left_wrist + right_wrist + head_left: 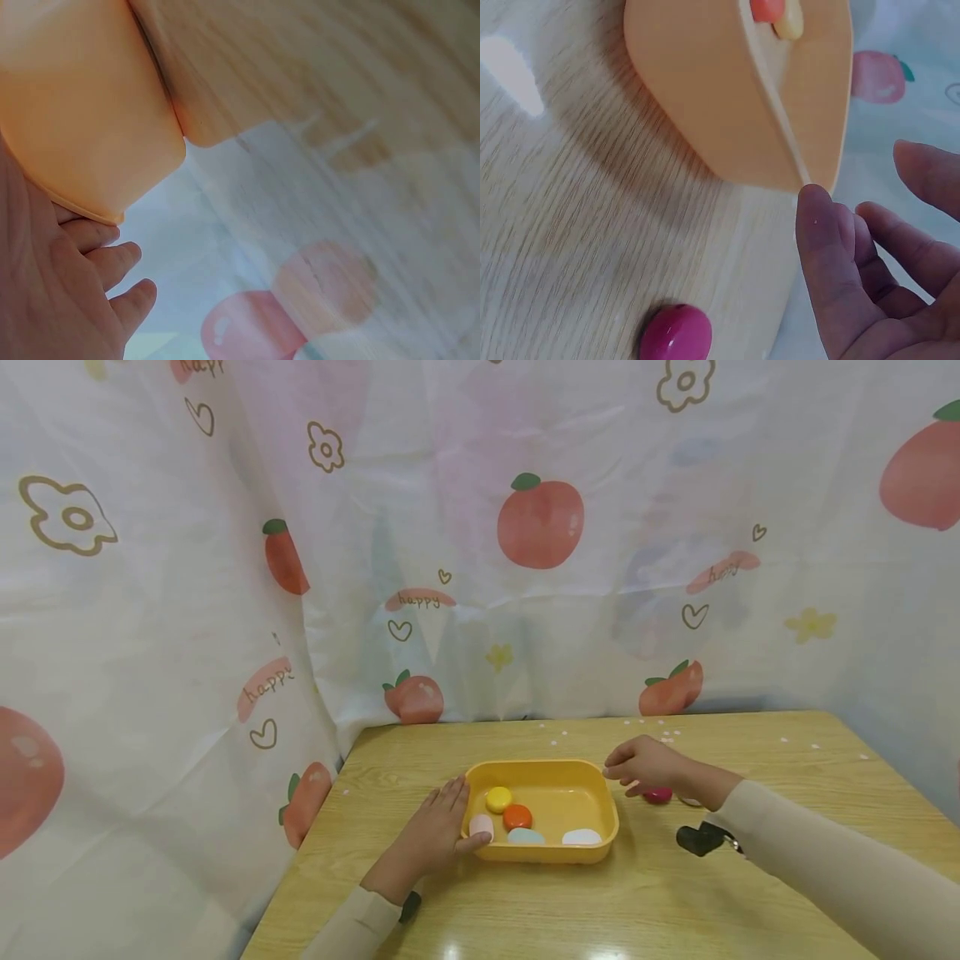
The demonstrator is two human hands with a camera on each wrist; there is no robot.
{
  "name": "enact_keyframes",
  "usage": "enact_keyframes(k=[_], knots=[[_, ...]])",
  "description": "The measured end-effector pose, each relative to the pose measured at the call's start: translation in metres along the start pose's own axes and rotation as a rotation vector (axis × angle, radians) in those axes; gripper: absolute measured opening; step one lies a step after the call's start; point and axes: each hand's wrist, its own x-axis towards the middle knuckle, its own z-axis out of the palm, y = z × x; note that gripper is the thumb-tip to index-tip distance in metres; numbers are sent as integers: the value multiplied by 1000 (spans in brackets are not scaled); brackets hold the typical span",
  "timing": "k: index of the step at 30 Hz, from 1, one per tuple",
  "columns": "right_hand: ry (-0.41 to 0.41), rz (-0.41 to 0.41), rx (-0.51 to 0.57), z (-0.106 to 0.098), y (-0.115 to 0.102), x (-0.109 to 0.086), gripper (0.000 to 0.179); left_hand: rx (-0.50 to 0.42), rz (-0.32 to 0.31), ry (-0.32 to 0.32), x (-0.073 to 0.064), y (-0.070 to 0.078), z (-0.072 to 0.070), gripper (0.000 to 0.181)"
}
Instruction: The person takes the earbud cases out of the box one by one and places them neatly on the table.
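A yellow plastic basin [540, 853] sits on the table with several smooth rounded pebble-like pieces in it: yellow [498, 799], orange [517, 817], pale pink [481, 828], light blue [527, 836] and white [581, 837]. My left hand [431, 835] rests along the basin's left rim, fingers extended, thumb over the near left corner. At the far right corner is my right hand [645, 764], fingers loosely bent and thumb apart; in the right wrist view one fingertip [814, 199] meets the rim. Nothing is held in it. A magenta piece [679, 335] lies on the table below that hand.
Partly behind the right wrist lies a pale round piece [690, 801]. Small white specks [663, 740] dot the back of the wooden table [525, 910]. A printed curtain [480, 635] hangs behind and to the left.
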Motion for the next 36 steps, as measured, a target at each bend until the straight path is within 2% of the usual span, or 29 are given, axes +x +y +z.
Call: enact_keyframes(k=[10,20,27,36], knots=[[-25,-43,39,17,-14,10,40,-1,9,7,-2,0,1,101],[-57,11,73,35,-19,16,36,10,15,2,-2,1,-2,102],[-74,-13,55,44,-21,22,33,5,15,4,0,0,-2,102],[-127,30,-12,65,-23,26,33,1,12,2,1,-1,0,103]])
